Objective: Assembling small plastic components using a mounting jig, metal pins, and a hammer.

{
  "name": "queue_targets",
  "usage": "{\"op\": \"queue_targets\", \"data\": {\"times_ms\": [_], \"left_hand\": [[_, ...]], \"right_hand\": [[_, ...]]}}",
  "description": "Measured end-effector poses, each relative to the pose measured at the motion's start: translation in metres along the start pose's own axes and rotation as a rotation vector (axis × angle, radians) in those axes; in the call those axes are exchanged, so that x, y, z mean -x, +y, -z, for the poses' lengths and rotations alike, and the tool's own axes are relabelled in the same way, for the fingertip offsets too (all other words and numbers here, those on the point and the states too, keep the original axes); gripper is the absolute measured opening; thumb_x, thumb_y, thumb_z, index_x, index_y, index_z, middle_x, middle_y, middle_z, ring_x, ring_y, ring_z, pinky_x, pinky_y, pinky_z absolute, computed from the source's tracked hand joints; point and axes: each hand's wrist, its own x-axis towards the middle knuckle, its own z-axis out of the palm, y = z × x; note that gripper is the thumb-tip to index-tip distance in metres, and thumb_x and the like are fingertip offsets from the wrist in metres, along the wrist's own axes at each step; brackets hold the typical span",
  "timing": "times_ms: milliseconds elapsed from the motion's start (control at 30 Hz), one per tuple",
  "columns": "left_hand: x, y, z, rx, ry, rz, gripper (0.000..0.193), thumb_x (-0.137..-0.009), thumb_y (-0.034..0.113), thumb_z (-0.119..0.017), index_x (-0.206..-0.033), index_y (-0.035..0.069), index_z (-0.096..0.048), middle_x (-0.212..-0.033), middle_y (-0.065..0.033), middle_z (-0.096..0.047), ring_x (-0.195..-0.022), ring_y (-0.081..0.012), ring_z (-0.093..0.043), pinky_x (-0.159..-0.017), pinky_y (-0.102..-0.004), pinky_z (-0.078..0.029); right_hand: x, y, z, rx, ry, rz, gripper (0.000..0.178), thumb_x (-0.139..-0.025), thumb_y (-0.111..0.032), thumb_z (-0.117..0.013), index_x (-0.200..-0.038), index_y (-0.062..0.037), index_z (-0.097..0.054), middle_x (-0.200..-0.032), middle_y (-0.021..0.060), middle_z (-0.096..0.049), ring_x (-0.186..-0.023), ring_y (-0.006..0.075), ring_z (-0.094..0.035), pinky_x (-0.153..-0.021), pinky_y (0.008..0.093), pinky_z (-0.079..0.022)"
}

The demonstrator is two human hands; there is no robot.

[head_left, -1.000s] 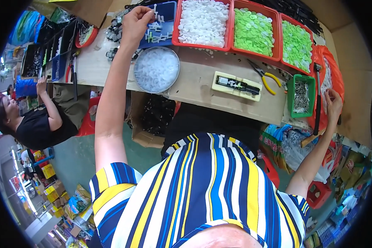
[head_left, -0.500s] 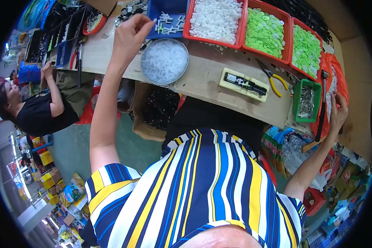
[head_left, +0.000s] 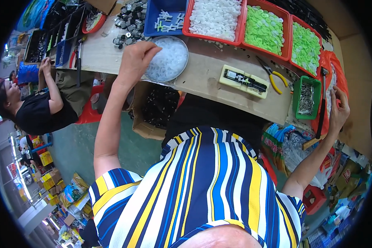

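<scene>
My left hand (head_left: 134, 62) is over the left edge of a round metal dish (head_left: 187, 62) full of translucent white plastic pieces (head_left: 168, 58). Its thumb and forefinger are pinched together; anything between them is too small to make out. At the right end of the bench my right hand (head_left: 339, 111) reaches to an open red plastic bag (head_left: 342, 74), its fingers curled at the bag's side, and what they grip is hidden. Between my hands a cream block (head_left: 226, 83) lies on the bench, holding a black part with a light grey end (head_left: 246, 82).
Behind stand a blue bin (head_left: 152, 29) of grey clips and red trays (head_left: 242, 42) of white and green pieces. Yellow-handled pliers (head_left: 279, 83), a green box (head_left: 306, 118) of metal pins and a hammer (head_left: 321, 103) lie right. A co-worker (head_left: 39, 103) sits left.
My left hand has come down and toward me, from beside the blue bin to the round dish, uncovering dark metal-and-black parts behind it. My right hand has barely moved.
</scene>
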Motion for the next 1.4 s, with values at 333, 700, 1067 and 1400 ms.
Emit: {"op": "queue_targets", "data": {"times_ms": [333,700,1067,1400], "left_hand": [[0.003,0.046,-0.013,0.677,0.03,0.258,0.022,-0.096,0.018,-0.066,-0.092,-0.003,-0.071,-0.073,-0.0012,-0.065,-0.059,-0.0061,-0.054,-0.054,-0.021,-0.043],[0.053,0.041,-0.007,-0.111,0.094,0.004,0.01,-0.086,0.009,-0.07,-0.085,-0.001,-0.066,-0.078,-0.0154,-0.062,-0.07,-0.0351,-0.062,-0.061,-0.0396,-0.048],[0.065,0.051,-0.004,0.509,0.102,0.284,0.013,-0.092,0.01,-0.069,-0.093,-0.003,-0.07,-0.077,-0.0056,-0.068,-0.064,-0.011,-0.06,-0.059,-0.0238,-0.046],[0.032,0.106,-0.063,1.22,-0.044,0.422,0.019,-0.095,0.014,-0.067,-0.1,-0.005,-0.07,-0.081,-0.0069,-0.069,-0.067,-0.0084,-0.06,-0.063,-0.021,-0.049]], "right_hand": [[0.023,-0.164,-0.067,-0.916,-0.131,-0.108,0.018,-0.088,0.006,-0.066,-0.105,0.0022,-0.069,-0.101,0.0057,-0.07,-0.092,0.0104,-0.064,-0.083,0.0233,-0.051],[0.034,-0.194,-0.106,-0.999,-0.198,-0.017,0.015,-0.083,0.004,-0.071,-0.097,0.0035,-0.07,-0.098,0.0082,-0.069,-0.091,0.0137,-0.063,-0.079,0.0251,-0.048],[0.037,-0.222,-0.105,-1.113,-0.344,-0.069,0.017,-0.084,0.006,-0.069,-0.101,0.0039,-0.069,-0.099,0.0075,-0.07,-0.089,0.0117,-0.065,-0.078,0.0233,-0.051],[0.053,-0.233,-0.115,-1.311,-0.246,-0.04,0.02,-0.085,0.011,-0.066,-0.104,0.0062,-0.068,-0.107,0.0177,-0.07,-0.101,0.0225,-0.068,-0.089,0.0311,-0.054]]}}
